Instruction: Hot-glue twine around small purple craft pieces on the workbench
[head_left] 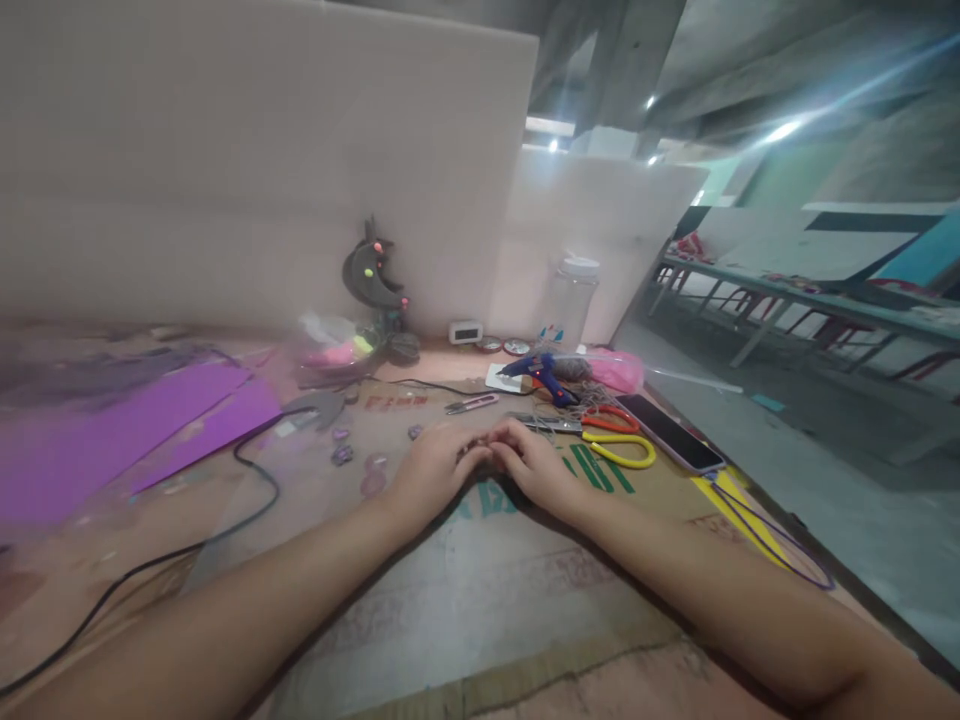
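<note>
My left hand (442, 458) and my right hand (531, 460) meet at the fingertips over the cardboard sheet (495, 610). Both have their fingers closed and pinched together; whatever lies between them is too small or hidden to make out. Left of my hands, small purple pieces (342, 455) and pinkish round pieces (373, 474) rest on the sheet. Just beyond the fingers is a pair of thread snips (472, 403). Close to my right hand lie scissors with red and yellow handles (621, 448). Behind them sits a blue glue gun (546, 378).
Purple sheets (142, 440) and a black cord (274, 485) spread across the left. A dark crescent-shaped stand (369, 275) and a clear bottle (571, 300) stand at the back by the white partition (262, 150). A phone (671, 434) lies near the table's right edge.
</note>
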